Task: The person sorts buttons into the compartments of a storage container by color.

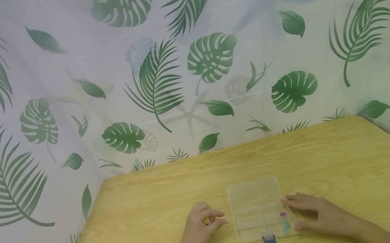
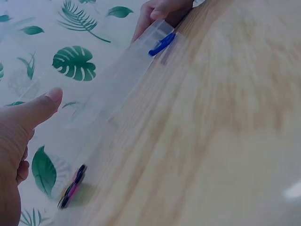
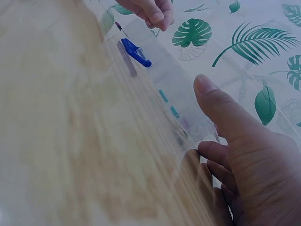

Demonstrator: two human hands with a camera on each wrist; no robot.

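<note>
A clear plastic compartment box (image 1: 253, 193) with a blue latch (image 1: 270, 242) sits on the table. Small teal pieces (image 1: 286, 227) and magenta pieces (image 1: 283, 214) lie in its right-hand compartments. My right hand (image 1: 323, 215) is at the box's right side, fingertips and thumb tip right at the edge, fingers loosely extended. To the left of the box is my left hand (image 1: 201, 227), thumb and fingers apart with a gap between them. Small dark, pink and yellow pieces (image 2: 73, 186) lie on the table beneath it, partly hidden by its fingers in the head view.
The wood-grain table (image 1: 152, 194) extends behind and to both sides of the box. Its back edge meets a white cloth backdrop (image 1: 183, 78) printed with green leaves, which also runs along the left and right sides.
</note>
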